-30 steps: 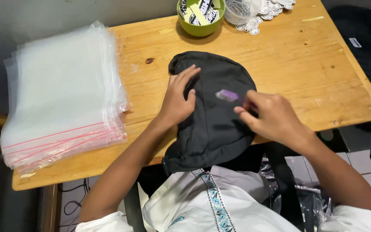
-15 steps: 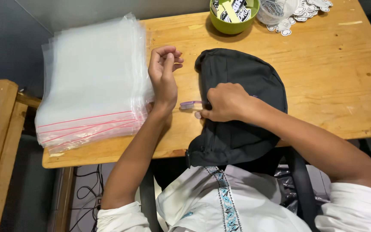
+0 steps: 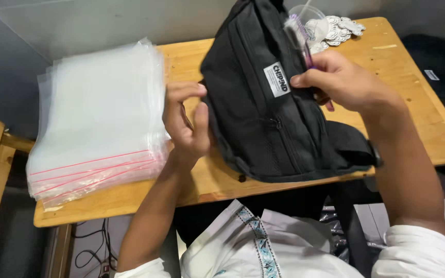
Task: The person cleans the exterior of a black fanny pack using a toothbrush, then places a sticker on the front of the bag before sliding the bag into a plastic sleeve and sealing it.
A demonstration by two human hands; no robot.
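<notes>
STEP: inspection, judged | OBJECT: black fabric waist bag with white sewn label (image 3: 269,113), tilted above wooden table (image 3: 413,103) | RIGHT HAND (image 3: 343,82): closed on bag's upper edge plus small purple item (image 3: 305,38) | LEFT HAND (image 3: 184,121): fingers curled, pinching the bag's left edge | NEXT: requires firm two-hand grip; stack of clear zip-seal plastic bags (image 3: 99,118) lies beside.

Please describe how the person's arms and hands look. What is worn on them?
Both forearms are bare from wrist to above the elbow. The left hand and the right hand wear no gloves, and no rings show on the fingers. Short white sleeves end near the elbows. A dark band, perhaps a watch strap, seems to sit at the right wrist. The white shirt has a patterned teal placket.
</notes>
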